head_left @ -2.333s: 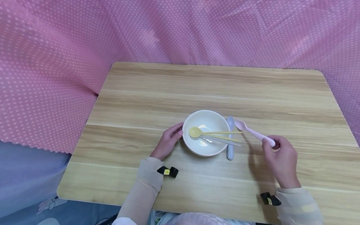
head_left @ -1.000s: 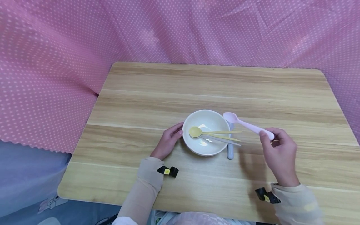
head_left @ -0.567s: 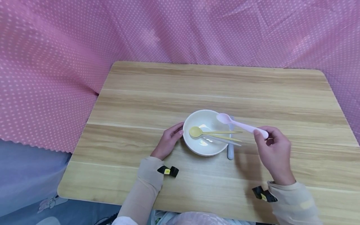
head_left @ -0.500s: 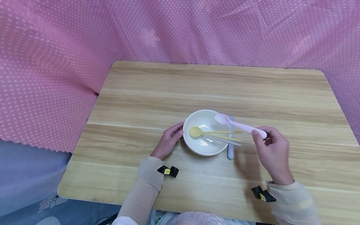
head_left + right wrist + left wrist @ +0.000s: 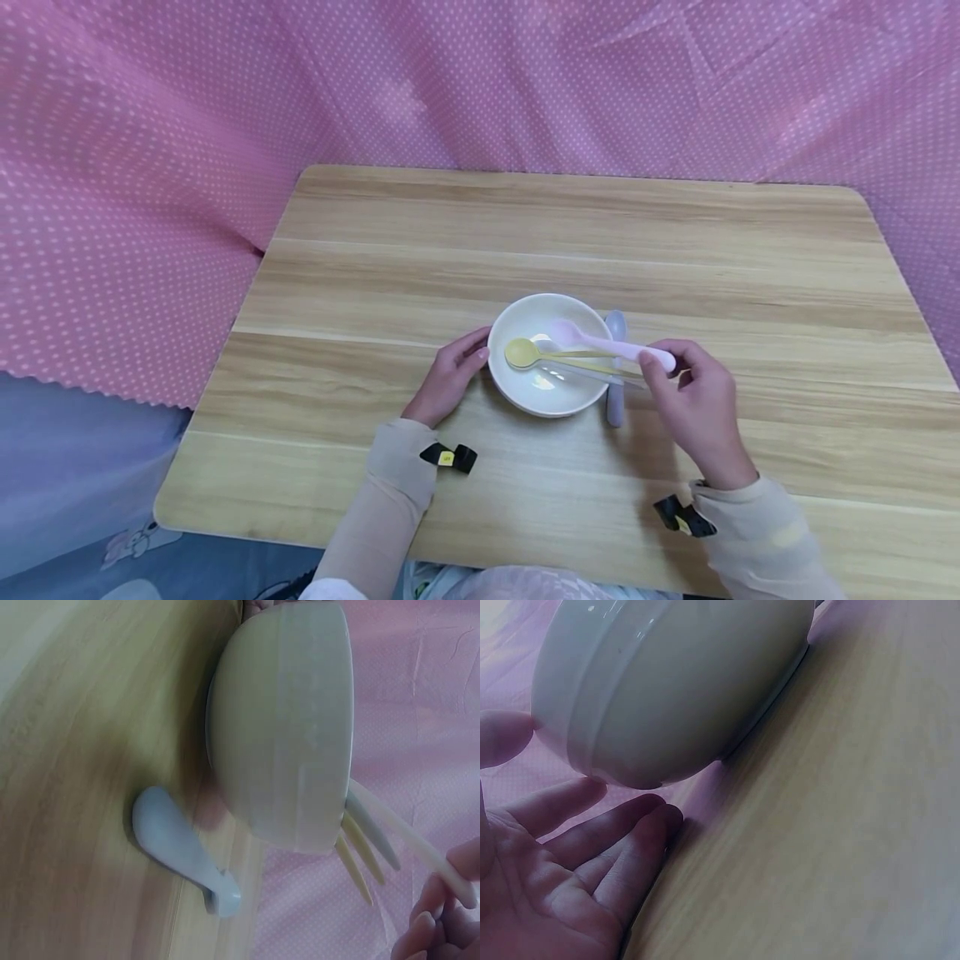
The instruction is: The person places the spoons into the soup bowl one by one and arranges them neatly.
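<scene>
The fingers (image 5: 678,348) of my right hand (image 5: 697,408) pinch the handle end of a pink spoon (image 5: 617,345), its head poised over the inside of a white bowl (image 5: 525,315) on the wooden surface (image 5: 375,275). The relaxed fingers of my left hand (image 5: 447,375) rest against the bowl's opposite side. Two yellow handles (image 5: 364,851) and a pale handle (image 5: 375,829) jut past the rim; a blue-grey spoon (image 5: 176,832) lies just beside the bowl. A dotted pink curtain (image 5: 525,83) hangs beyond.
</scene>
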The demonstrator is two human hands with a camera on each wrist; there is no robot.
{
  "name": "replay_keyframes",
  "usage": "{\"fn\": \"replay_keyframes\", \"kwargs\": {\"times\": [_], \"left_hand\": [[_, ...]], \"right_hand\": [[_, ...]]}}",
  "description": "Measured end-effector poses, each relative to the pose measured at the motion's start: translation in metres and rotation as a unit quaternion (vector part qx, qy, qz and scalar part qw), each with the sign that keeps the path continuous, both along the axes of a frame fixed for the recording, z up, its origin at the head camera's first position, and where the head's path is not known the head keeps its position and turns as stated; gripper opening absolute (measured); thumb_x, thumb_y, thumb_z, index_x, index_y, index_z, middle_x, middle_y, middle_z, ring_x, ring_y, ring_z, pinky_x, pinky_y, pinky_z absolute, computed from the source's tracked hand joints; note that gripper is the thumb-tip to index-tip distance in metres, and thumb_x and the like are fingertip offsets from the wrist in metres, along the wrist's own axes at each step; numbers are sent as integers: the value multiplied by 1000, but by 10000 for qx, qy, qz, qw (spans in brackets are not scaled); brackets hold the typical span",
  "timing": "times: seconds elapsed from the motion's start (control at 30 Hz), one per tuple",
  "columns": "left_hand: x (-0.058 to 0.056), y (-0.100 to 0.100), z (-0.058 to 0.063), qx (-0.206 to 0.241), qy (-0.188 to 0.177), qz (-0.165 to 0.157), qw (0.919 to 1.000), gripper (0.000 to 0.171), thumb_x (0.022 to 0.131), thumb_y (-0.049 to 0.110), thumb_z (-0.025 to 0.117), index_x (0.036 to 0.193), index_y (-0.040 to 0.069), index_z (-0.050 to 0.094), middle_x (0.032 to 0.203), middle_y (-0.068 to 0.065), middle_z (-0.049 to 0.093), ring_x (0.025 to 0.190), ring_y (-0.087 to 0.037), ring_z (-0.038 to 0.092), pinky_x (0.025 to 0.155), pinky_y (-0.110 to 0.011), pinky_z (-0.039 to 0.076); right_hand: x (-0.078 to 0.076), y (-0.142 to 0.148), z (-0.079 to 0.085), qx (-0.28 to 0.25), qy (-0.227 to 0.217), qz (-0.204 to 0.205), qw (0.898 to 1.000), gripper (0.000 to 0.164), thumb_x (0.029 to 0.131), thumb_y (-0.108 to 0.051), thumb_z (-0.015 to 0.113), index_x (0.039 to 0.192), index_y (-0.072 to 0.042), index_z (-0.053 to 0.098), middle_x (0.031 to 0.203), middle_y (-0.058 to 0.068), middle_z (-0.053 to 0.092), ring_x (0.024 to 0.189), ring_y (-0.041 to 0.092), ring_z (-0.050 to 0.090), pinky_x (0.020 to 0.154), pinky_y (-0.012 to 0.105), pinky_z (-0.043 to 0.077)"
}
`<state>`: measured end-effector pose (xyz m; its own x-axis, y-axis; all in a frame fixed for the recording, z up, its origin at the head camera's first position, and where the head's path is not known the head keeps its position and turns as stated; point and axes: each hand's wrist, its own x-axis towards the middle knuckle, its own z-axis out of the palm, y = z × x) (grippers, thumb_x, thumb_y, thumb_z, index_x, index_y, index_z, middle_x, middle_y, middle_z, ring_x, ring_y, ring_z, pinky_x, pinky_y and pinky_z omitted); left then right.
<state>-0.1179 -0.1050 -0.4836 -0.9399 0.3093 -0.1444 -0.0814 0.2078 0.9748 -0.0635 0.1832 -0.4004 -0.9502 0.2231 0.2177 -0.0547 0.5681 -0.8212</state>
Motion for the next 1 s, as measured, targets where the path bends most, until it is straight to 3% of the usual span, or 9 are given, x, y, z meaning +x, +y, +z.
{"fn": "replay_keyframes", "kwargs": {"times": [0.4,0.87,1.0], "left_hand": [[2,0,-2,-12,234,75,9997,48,99,34,45,141,13,42,145,0,44,133,-12,41,111,-30,33],[2,0,3,55,28,27,10000,46,100,32,45,142,14,41,146,0,42,134,-11,39,112,-27,31],[2,0,1,19,130,56,9999,47,99,33,45,142,13,42,145,0,44,133,-11,40,111,-29,33]], "right_hand": [[-1,-8,-2,336,-25,345,9988,12,85,-9,66,91,1,66,75,7,58,67,11,44,51,15,35],[-3,-14,-4,499,-174,670,9964,17,88,-13,64,95,2,66,78,9,57,72,17,45,51,15,36],[-4,-15,-5,519,-181,729,9958,16,88,-13,64,95,1,67,78,9,59,72,16,45,52,15,38]]}}
